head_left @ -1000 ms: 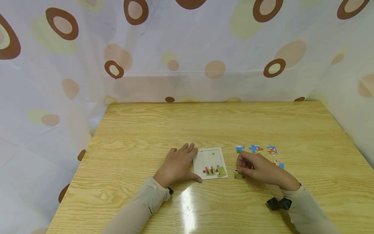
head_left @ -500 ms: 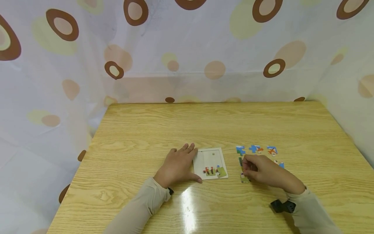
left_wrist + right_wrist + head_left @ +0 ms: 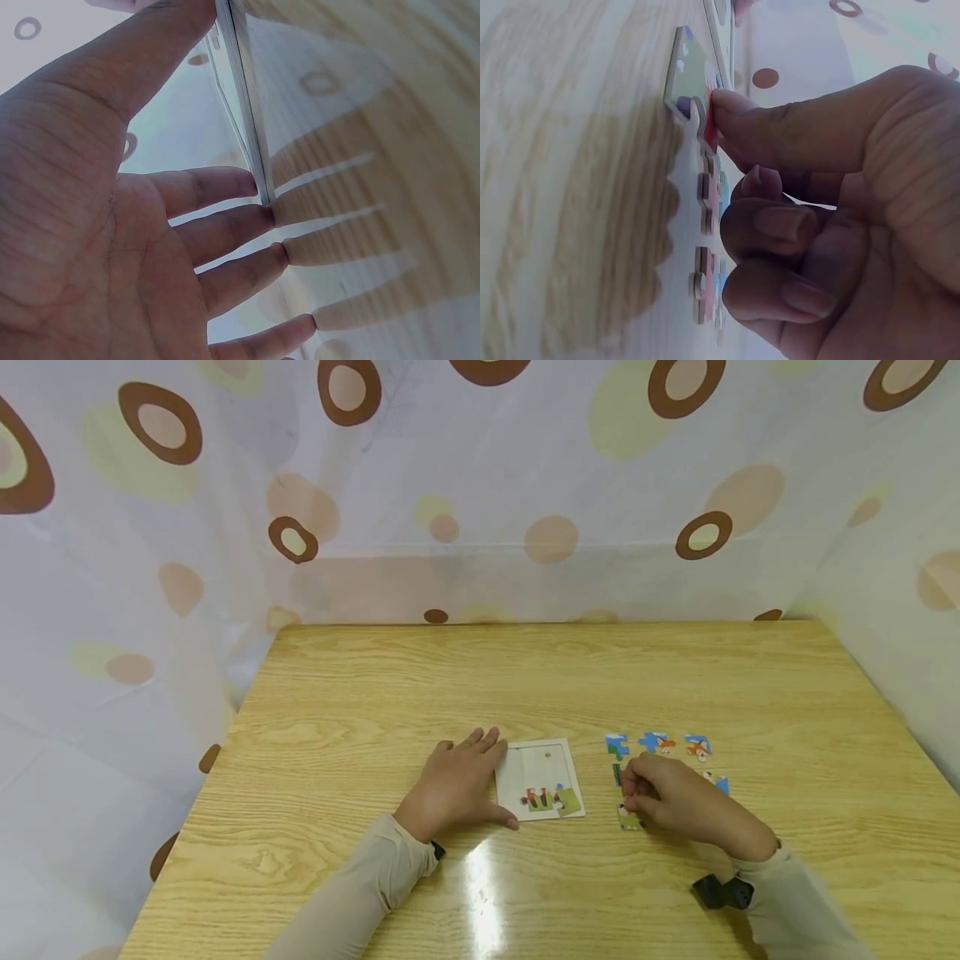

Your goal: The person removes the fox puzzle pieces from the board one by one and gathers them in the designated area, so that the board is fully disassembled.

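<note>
My left hand (image 3: 456, 781) lies at the left side of a white puzzle tray (image 3: 525, 768), its fingers straight and spread. In the left wrist view the fingertips (image 3: 262, 214) meet the table by the edge of the tray (image 3: 244, 105), with the thumb at its near part. Two joined puzzle pieces (image 3: 551, 800) sit along the tray's lower right. To the right of the tray, my right hand (image 3: 671, 797) pinches a green puzzle piece (image 3: 628, 817) between thumb and index finger. In the right wrist view that piece (image 3: 690, 79) is tilted, close over the table.
Loose puzzle pieces lie beyond the right hand: a blue one (image 3: 617, 744), one with orange and blue (image 3: 656, 742) and another (image 3: 698, 747). One more (image 3: 717, 782) is partly hidden by the hand. A patterned curtain (image 3: 480, 485) hangs behind the wooden table (image 3: 420, 677).
My right hand has shifted slightly to the right, and the pinched puzzle piece has moved and turned with it. More of the piece by the fingertips shows. The left hand stays on the tray.
</note>
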`<state>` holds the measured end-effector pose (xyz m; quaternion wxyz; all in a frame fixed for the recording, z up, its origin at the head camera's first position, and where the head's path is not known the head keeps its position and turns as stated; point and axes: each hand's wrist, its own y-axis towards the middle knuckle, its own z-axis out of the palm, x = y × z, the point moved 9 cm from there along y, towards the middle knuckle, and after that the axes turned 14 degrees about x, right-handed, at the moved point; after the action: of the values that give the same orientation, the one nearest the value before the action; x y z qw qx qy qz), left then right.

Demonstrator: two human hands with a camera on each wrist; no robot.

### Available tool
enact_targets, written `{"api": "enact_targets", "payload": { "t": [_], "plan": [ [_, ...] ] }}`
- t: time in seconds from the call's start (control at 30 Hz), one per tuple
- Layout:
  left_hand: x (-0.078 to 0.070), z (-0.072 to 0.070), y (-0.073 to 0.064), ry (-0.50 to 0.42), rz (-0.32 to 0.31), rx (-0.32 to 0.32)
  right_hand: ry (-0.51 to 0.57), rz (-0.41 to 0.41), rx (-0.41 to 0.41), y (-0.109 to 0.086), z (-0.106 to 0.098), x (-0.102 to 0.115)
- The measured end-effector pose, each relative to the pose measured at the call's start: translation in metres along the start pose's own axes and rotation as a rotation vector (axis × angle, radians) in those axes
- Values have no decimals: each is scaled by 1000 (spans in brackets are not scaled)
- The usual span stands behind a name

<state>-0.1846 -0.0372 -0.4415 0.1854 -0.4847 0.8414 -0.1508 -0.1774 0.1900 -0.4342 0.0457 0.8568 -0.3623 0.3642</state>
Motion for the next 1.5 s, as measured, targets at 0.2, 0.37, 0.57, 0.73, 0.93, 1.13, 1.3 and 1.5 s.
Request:
{"api": "enact_targets", "payload": {
  "t": [0.2, 0.37, 0.57, 0.73, 0.93, 1.13, 1.3, 1.5],
  "plan": [
    [-1, 0, 0, 1, 4, -5, 22, 26, 20, 2, 4, -2],
    [0, -1, 0, 7, 3, -9, -10, 50, 9, 3, 4, -1],
    [0, 0, 1, 5, -1, 0, -58, 64, 2, 3, 4, 1],
    [0, 1, 1, 8, 0, -1, -73, 56, -3, 4, 2, 4],
    [1, 0, 1, 7, -3, -1, -40, 36, 4, 10, -2, 13],
    [1, 0, 2, 2, -5, 1, -74, 17, 7, 24, -1, 25],
    [1, 1, 2, -4, -7, 10, -117, 1, 0, 35, 1, 36],
    [1, 0, 3, 3, -17, 5, -80, -19, 11, 49, 3, 48]
  ]
}}
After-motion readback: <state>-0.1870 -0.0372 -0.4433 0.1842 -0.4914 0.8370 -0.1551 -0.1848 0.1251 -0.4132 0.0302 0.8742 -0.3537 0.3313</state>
